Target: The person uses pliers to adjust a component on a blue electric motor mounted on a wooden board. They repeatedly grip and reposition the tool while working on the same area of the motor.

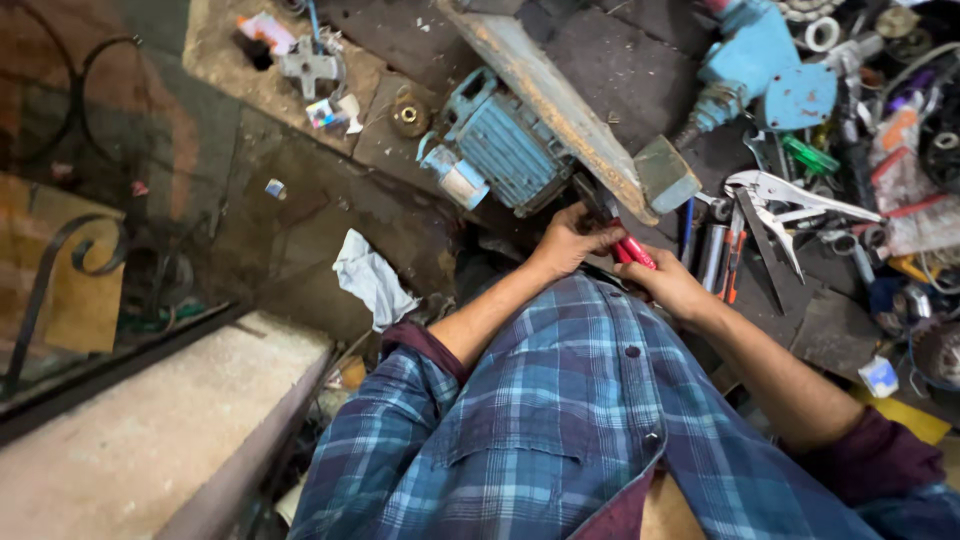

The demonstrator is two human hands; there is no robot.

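Both hands, the left hand (pixel 570 240) and the right hand (pixel 668 285), grip red-handled pliers (pixel 630 250) beside the blue motor (pixel 505 145). The pliers could slip and pinch a finger, since the grip looks cramped under the leaning plank (pixel 555 100).

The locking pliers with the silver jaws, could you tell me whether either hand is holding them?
No, the locking pliers lie untouched among the tools, while both the left hand and right hand grip a red-handled tool.
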